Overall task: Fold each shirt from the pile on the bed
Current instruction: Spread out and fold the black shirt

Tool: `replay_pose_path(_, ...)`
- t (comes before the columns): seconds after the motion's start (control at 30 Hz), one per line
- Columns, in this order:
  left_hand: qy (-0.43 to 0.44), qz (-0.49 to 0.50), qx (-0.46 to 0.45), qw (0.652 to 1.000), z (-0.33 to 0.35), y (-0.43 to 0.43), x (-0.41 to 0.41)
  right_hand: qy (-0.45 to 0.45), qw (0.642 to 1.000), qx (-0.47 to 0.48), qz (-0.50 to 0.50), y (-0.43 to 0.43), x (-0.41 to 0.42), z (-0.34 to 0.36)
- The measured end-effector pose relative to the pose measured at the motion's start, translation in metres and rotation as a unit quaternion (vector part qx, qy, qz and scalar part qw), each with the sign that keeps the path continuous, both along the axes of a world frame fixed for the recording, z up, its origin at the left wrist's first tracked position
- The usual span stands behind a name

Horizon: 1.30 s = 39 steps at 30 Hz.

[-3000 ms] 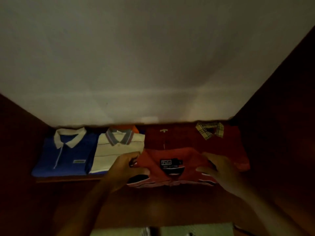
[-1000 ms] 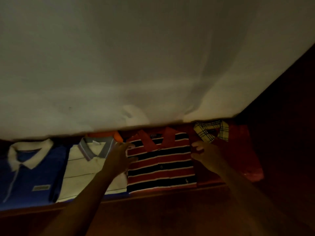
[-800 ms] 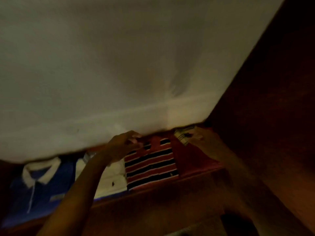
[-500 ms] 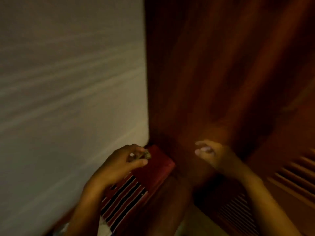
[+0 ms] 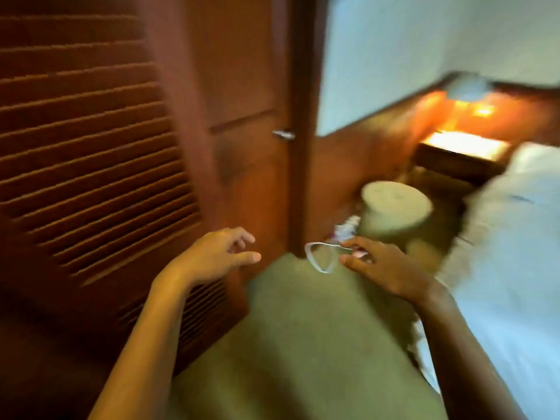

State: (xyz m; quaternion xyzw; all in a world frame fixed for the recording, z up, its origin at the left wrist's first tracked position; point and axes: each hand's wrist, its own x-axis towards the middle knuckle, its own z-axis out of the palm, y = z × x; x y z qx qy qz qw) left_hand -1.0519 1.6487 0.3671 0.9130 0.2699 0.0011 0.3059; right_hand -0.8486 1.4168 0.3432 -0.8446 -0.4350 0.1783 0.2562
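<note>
Your left hand (image 5: 224, 256) hangs loose, fingers spread, beside the slatted wooden door (image 5: 91, 147); a thin white loop (image 5: 312, 260) meets your right hand (image 5: 381, 268), grip unclear

No text, label, brand or number can be read; the door (image 5: 248, 86) and bed (image 5: 515, 268) are blurred and bear no legible marks.

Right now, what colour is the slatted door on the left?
The slatted door is dark reddish-brown, clearest in the head view.
</note>
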Motion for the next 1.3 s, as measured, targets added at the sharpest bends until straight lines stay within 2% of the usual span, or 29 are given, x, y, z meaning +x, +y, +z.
replay_pose_path(0.13, 0.049, -0.192, -0.037, 0.980, -0.002, -0.163, 0.156, 0.004, 0.984, -0.064, -0.165, -0.219, 0.070, -0.004)
replay_pose_path(0.27, 0.098, -0.333, -0.029, 0.937, 0.006, -0.325, 0.260, 0.022, 0.959, -0.161, -0.234, -0.401, 0.107, 0.015)
replay_pose_path(0.33, 0.111, -0.366, -0.028, 0.923, 0.016, -0.390, 0.301, 0.027, 0.949, -0.177, -0.259, -0.472, 0.125, 0.031)
replay_pose_path(0.53, 0.087, -0.432, 0.008, 0.898, 0.017, -0.560, 0.422, -0.008, 0.926, -0.147, -0.348, -0.639, 0.192, 0.047)
replay_pose_path(0.7, 0.096, -0.519, 0.037, 0.849, 0.002, -0.693, 0.522, 0.011, 0.901, -0.143, -0.409, -0.760, 0.238, 0.026)
replay_pose_path(0.8, 0.093, -0.545, 0.051, 0.832, -0.014, -0.760, 0.589, 0.009, 0.885, -0.147, -0.441, -0.829, 0.280, 0.011)
replay_pose_path(1.03, 0.095, -0.546, 0.026, 0.832, -0.034, -0.869, 0.708, 0.013, 0.874, -0.148, -0.463, -0.934, 0.376, 0.003)
replay_pose_path(1.3, 0.104, -0.528, -0.004, 0.843, -0.056, -0.904, 0.794, 0.039, 0.868, -0.160, -0.469, -1.010, 0.457, -0.013)
